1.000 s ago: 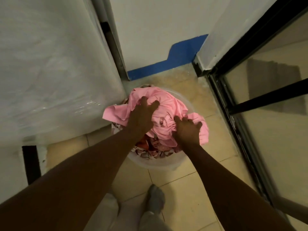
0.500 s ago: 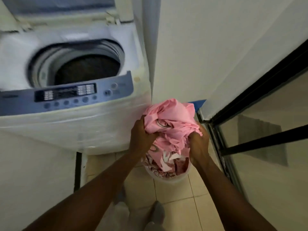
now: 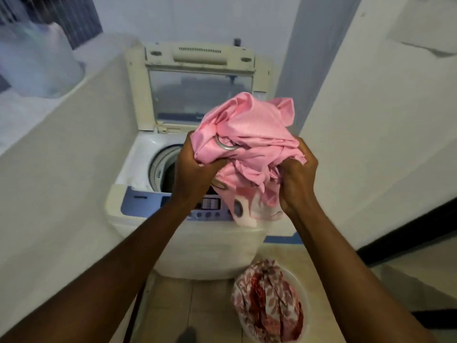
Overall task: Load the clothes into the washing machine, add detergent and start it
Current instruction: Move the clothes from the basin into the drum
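Pink bundle held over the washer

Head view: the left hand (image 3: 195,169) and right hand (image 3: 296,179) both clench their fingers (image 3: 215,164) into a bunched pink cloth (image 3: 249,139), held up in front of the washer (image 3: 138,194), above its control panel (image 3: 146,204). The lid (image 3: 197,90) stands upright. On the floor (image 3: 197,305), right of the washer, a basket (image 3: 305,293) holds floral clothes (image 3: 267,300)

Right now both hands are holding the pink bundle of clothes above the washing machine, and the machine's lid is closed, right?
Not quite. The lid is open, standing upright behind the drum opening, as the head view shows. The rest holds: the left hand and right hand both grip the pink bundle of clothes above the washing machine.
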